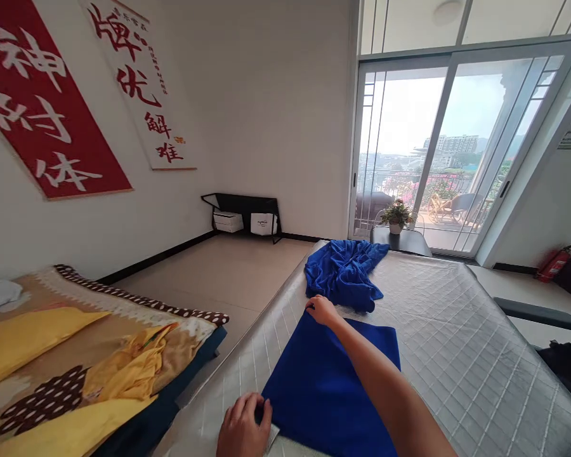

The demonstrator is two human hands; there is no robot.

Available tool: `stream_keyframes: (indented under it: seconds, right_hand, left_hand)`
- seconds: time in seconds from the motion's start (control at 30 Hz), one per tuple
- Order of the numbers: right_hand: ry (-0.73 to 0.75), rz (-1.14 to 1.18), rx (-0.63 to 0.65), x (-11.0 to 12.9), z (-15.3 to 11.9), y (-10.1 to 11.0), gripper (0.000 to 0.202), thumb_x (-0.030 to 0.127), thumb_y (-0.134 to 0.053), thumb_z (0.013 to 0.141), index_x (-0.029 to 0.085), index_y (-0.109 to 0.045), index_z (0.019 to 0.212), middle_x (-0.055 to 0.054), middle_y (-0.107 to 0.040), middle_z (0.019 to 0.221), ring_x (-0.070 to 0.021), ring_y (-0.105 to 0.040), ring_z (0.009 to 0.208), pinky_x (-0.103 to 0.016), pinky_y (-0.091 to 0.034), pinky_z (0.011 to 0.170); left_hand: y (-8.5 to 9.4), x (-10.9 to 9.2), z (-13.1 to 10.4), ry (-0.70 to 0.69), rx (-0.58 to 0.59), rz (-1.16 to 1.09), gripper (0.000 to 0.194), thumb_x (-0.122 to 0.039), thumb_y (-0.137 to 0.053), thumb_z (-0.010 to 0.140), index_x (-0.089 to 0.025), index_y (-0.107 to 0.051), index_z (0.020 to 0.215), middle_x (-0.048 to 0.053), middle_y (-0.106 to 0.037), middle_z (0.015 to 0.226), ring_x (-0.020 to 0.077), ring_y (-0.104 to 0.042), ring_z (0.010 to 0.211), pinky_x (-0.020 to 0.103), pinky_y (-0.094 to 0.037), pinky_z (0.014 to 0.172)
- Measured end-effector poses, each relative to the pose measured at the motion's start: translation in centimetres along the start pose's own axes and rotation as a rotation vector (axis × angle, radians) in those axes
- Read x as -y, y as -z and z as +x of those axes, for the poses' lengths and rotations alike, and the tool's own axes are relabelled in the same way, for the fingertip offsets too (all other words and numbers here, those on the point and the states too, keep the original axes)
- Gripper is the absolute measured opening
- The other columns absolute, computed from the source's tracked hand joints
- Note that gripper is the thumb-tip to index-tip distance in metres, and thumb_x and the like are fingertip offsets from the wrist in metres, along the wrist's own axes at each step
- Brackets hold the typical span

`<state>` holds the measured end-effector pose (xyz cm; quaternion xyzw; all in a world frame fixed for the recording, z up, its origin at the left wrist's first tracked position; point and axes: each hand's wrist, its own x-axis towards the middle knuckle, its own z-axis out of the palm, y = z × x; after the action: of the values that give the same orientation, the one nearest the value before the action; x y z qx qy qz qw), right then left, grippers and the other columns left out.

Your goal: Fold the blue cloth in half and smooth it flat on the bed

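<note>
A flat blue cloth [323,381] lies spread on the silver quilted mattress [447,304]. My right hand [321,311] reaches across it and pinches its far left corner. At the near left corner is my left hand [245,424], its fingers curled around the cloth's edge. A small pale tag or patch [273,437] shows beside the left fingers. Beyond the flat cloth, a crumpled blue cloth [345,273] sits in a heap near the mattress's far edge.
On the left stands another bed [38,285] with yellow cloths [137,365]. A black rack [247,206] holding white boxes is by the wall. A potted plant [396,217] stands on a dark chair or table past the mattress. A dark armrest [537,313] is at right.
</note>
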<state>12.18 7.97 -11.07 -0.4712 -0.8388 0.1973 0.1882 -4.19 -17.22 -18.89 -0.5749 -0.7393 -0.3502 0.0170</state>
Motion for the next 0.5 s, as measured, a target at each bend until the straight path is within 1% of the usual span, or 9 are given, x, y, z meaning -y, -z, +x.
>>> stream_keyframes:
  seconds: [0.07, 0.13, 0.2, 0.27, 0.33, 0.4, 0.5]
  right_hand:
    - [-0.029, -0.051, 0.015, -0.3, 0.5, -1.5, 0.025, 0.025, -0.058, 0.089, 0.024, -0.072, 0.11, -0.007, -0.067, 0.117, -0.0237, -0.06, 0.11, -0.031, -0.044, 0.091]
    - [-0.04, -0.087, 0.02, -0.7, 0.7, -2.4, 0.027, 0.025, -0.057, 0.091, 0.024, -0.071, 0.114, -0.008, -0.066, 0.12, -0.0249, -0.057, 0.115, -0.033, -0.043, 0.094]
    - [-0.034, -0.106, 0.024, -0.9, 0.9, -2.9, 0.026, 0.025, -0.056, 0.091, 0.024, -0.071, 0.113, -0.008, -0.066, 0.121, -0.0253, -0.056, 0.117, -0.034, -0.041, 0.097]
    - [-0.019, -0.105, 0.02, -0.9, 0.9, -3.0, 0.023, 0.025, -0.056, 0.092, 0.023, -0.073, 0.108, -0.009, -0.067, 0.119, -0.0252, -0.056, 0.117, -0.034, -0.041, 0.098]
    - [-0.002, -0.083, 0.003, -0.7, 0.7, -2.6, 0.022, 0.025, -0.056, 0.092, 0.022, -0.073, 0.105, -0.009, -0.069, 0.116, -0.0249, -0.059, 0.115, -0.034, -0.041, 0.098]
    - [0.016, -0.041, -0.026, -0.6, 0.3, -1.7, 0.021, 0.026, -0.056, 0.093, 0.022, -0.072, 0.105, -0.008, -0.071, 0.113, -0.0239, -0.062, 0.11, -0.033, -0.043, 0.096]
    - [0.052, 0.05, -0.088, -0.8, -0.8, 1.2, 0.02, 0.03, -0.057, 0.093, 0.024, -0.071, 0.106, -0.005, -0.074, 0.105, -0.0208, -0.067, 0.1, -0.03, -0.048, 0.088]
  left_hand:
    - [-0.5, 0.7, -0.1, -0.034, -0.012, 0.045, 0.038, -0.048, -0.04, 0.087, -0.022, -0.067, 0.077, 0.012, -0.073, 0.089, 0.029, -0.068, 0.084, 0.043, -0.053, 0.081]
    - [-0.9, 1.2, -0.3, -0.057, -0.026, 0.059, 0.039, -0.047, -0.039, 0.09, -0.021, -0.067, 0.079, 0.011, -0.073, 0.086, 0.028, -0.069, 0.083, 0.042, -0.054, 0.08]
    - [-1.0, 1.4, -0.4, -0.063, -0.035, 0.049, 0.04, -0.048, -0.04, 0.091, -0.022, -0.067, 0.079, 0.01, -0.073, 0.083, 0.027, -0.07, 0.08, 0.04, -0.054, 0.079]
    - [-0.8, 1.4, -0.5, -0.054, -0.035, 0.018, 0.041, -0.051, -0.04, 0.091, -0.023, -0.066, 0.075, 0.008, -0.073, 0.078, 0.0264, -0.07, 0.077, 0.038, -0.054, 0.077]
    - [-0.2, 1.2, -0.5, -0.024, -0.029, -0.03, 0.042, -0.055, -0.041, 0.09, -0.025, -0.064, 0.07, 0.007, -0.072, 0.074, 0.026, -0.07, 0.073, 0.037, -0.055, 0.075]
    - [0.6, 0.8, -0.5, 0.026, -0.013, -0.093, 0.043, -0.058, -0.043, 0.088, -0.026, -0.064, 0.069, 0.005, -0.073, 0.072, 0.025, -0.071, 0.07, 0.033, -0.056, 0.069]
    - [2.3, -0.2, -0.3, 0.088, 0.002, -0.187, 0.043, -0.063, -0.049, 0.085, -0.027, -0.067, 0.07, 0.003, -0.075, 0.075, 0.0228, -0.072, 0.068, 0.029, -0.056, 0.062]
